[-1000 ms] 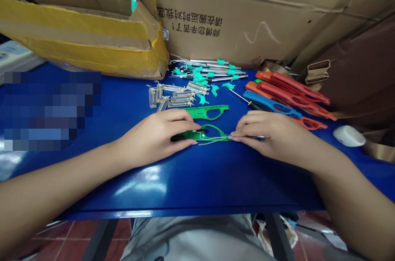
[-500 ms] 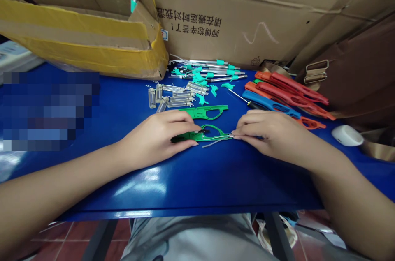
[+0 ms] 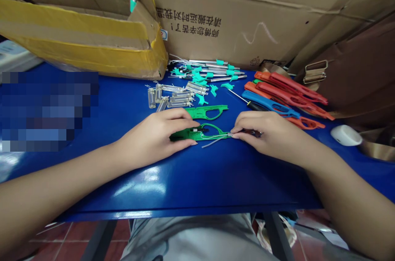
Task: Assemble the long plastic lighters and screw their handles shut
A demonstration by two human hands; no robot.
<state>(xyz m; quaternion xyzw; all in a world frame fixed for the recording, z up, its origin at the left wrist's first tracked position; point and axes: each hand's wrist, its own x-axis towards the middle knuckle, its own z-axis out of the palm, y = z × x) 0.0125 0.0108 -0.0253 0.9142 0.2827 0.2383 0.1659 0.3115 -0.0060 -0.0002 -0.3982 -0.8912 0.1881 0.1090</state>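
A green plastic handle shell (image 3: pixel 206 132) lies flat on the blue table (image 3: pixel 185 183) between my two hands. My left hand (image 3: pixel 157 135) presses down on its left end with curled fingers. My right hand (image 3: pixel 265 133) pinches a thin metal rod at the shell's right tip, fingers closed round it. A thin white wire (image 3: pixel 212 142) trails from the shell's underside. A second green shell (image 3: pixel 210 111) lies just behind the first.
Behind lie clear small tubes (image 3: pixel 169 96), metal rods with teal fittings (image 3: pixel 210 70), a screwdriver (image 3: pixel 247 101), and orange and blue shells (image 3: pixel 286 96). Cardboard boxes (image 3: pixel 240 18) wall the back; a yellow-taped box (image 3: pixel 83 43) stands left. A white object (image 3: pixel 345 135) sits far right.
My right hand has shifted slightly left along the rod at the shell's tip. The left hand and green shell have stayed almost still.
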